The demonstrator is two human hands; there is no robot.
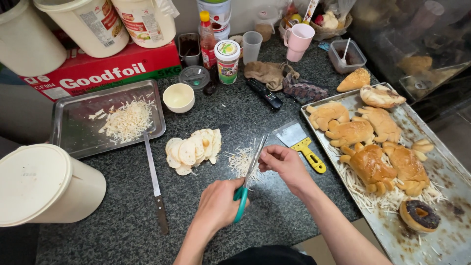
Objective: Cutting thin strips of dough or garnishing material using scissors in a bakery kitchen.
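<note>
My left hand (218, 206) clenched on green-handled scissors (248, 179), my right hand (282, 164) pinching shreds at their blades, cheese pile (240, 161) beneath, round slices (192, 149) left of scissors, speckled desk (235, 118)

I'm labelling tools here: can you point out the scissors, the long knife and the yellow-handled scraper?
scissors (249, 172): head view, on the blades.
long knife (152, 167): head view, mid-blade.
yellow-handled scraper (310, 154): head view, on the handle.

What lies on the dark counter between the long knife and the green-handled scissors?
In the head view, a fanned pile of pale round slices lies between the long knife and the green-handled scissors.
</note>
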